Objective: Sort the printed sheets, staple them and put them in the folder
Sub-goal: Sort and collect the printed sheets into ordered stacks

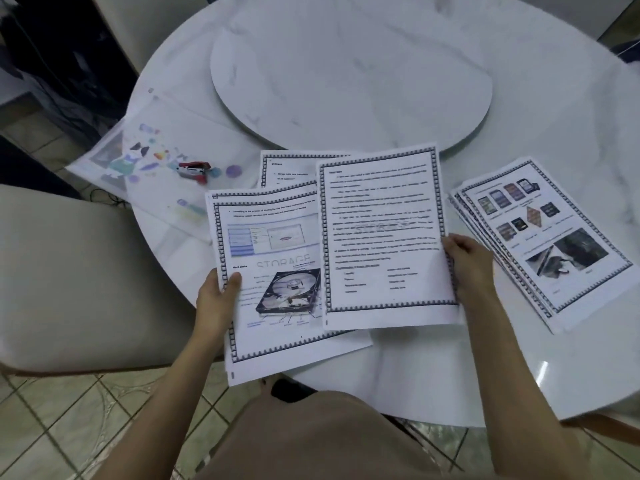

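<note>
The left hand (216, 294) grips the left edge of the hard-disk page (277, 271). Its thumb (232, 280) is pressed onto the printed face just inside the patterned border, and the other fingers are hidden beneath the paper. A second sheet's edge peeks out just behind this page at its top and left. The right hand (467, 265) holds the text page (381, 237) by its right edge, below the middle, with the fingers curled round the margin so that the paper sits pinched between them. The text page overlaps the right side of the hard-disk page, and both are lifted and tilted over the near rim of the round white marble table (519, 98). A third sheet (291, 168) lies flat on the table behind them, only its top left corner showing. To the right, well clear of the right hand, a fanned stack of sheets (547, 244) rests on the table, with colour pictures on the top one. At the far left lies the translucent folder (156, 188), printed with cartoon figures, and the red stapler (194, 169) lies on it. A raised round turntable (346, 81) occupies the table's centre. A pale cushioned chair (69, 271) stands at the left, on a tiled floor (69, 427).
</note>
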Demonstrator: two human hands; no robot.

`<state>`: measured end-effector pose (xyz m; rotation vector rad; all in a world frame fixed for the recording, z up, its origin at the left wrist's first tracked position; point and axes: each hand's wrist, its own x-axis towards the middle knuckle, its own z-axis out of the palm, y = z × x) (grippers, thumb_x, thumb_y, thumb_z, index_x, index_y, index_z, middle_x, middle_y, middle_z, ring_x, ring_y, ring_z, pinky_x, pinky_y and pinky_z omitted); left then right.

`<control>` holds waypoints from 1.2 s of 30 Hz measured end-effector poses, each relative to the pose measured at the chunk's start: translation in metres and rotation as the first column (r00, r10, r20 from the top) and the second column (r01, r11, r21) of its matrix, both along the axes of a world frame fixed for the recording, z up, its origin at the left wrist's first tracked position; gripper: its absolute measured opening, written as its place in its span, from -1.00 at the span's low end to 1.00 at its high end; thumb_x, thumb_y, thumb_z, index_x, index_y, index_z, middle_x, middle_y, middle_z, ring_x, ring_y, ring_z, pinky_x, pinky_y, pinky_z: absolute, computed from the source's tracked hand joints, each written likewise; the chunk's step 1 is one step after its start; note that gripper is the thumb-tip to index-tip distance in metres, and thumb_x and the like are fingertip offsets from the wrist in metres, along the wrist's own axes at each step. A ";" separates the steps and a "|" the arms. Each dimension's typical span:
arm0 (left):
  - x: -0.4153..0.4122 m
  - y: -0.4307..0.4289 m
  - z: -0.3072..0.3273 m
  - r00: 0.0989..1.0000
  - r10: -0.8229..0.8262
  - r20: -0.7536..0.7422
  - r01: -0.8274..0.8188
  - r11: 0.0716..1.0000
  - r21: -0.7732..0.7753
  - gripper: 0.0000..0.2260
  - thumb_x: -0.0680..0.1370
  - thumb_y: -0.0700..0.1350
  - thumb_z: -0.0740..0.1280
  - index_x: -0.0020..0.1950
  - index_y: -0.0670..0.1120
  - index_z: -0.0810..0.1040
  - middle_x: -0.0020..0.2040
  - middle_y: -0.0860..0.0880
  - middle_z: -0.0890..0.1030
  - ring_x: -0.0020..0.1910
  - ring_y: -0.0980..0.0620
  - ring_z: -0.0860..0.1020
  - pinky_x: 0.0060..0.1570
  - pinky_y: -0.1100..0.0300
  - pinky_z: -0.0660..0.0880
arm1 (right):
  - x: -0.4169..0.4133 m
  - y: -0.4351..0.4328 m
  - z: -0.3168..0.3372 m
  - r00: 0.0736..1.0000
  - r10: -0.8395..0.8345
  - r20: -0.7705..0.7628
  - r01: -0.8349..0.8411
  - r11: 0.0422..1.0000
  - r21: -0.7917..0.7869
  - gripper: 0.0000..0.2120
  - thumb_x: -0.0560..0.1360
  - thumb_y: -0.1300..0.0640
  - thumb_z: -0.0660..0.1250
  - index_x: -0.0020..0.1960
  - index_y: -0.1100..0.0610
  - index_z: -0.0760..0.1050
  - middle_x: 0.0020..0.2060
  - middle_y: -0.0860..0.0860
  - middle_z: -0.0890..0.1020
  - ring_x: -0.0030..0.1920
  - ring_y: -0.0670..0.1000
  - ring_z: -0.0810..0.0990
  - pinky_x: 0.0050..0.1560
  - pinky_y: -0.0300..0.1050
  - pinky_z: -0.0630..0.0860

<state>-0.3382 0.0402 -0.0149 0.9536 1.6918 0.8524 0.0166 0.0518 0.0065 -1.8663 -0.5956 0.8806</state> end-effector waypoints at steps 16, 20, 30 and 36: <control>-0.017 0.005 0.000 0.999 -0.047 0.022 0.046 0.997 0.055 -0.72 0.59 -0.12 0.20 0.31 -0.08 0.38 0.18 -0.02 0.53 0.20 -0.09 0.51 0.22 -0.05 0.45 | -0.123 0.004 -0.027 0.923 0.369 0.113 -0.366 0.930 -0.041 -0.92 0.50 0.25 0.29 -0.10 0.13 0.54 -0.31 -0.02 0.59 -0.35 -0.18 0.53 -0.30 -0.46 0.46; -0.037 0.008 0.010 1.000 -0.001 0.022 -0.001 0.995 0.096 -0.72 0.60 -0.13 0.19 0.31 -0.05 0.38 0.21 -0.03 0.53 0.21 -0.08 0.51 0.22 -0.07 0.44 | -0.103 0.020 -0.026 0.915 0.319 0.249 -0.305 0.948 -0.095 -0.84 0.48 0.23 0.33 0.04 0.25 0.55 -0.19 0.07 0.60 -0.23 -0.07 0.54 -0.25 -0.46 0.40; -0.111 0.017 0.039 0.968 0.240 -0.069 -0.216 0.943 0.254 -0.65 0.59 -0.04 0.22 0.32 -0.17 0.36 0.22 -0.13 0.53 0.13 -0.09 0.53 0.09 -0.01 0.47 | -0.099 0.061 -0.037 0.876 0.253 0.410 -0.214 0.967 -0.139 -0.72 0.44 0.17 0.39 0.07 0.31 0.48 -0.09 0.14 0.51 -0.10 0.03 0.44 -0.07 -0.27 0.30; -0.128 0.016 0.038 0.950 0.303 -0.070 -0.274 0.922 0.272 -0.65 0.58 -0.02 0.21 0.33 -0.12 0.35 0.26 -0.12 0.52 0.20 -0.11 0.51 0.19 -0.12 0.45 | -0.108 0.068 -0.035 0.907 0.195 0.372 -0.159 0.979 -0.125 -0.72 0.41 0.26 0.40 0.09 0.30 0.49 -0.15 0.11 0.54 -0.05 0.12 0.53 0.03 -0.11 0.46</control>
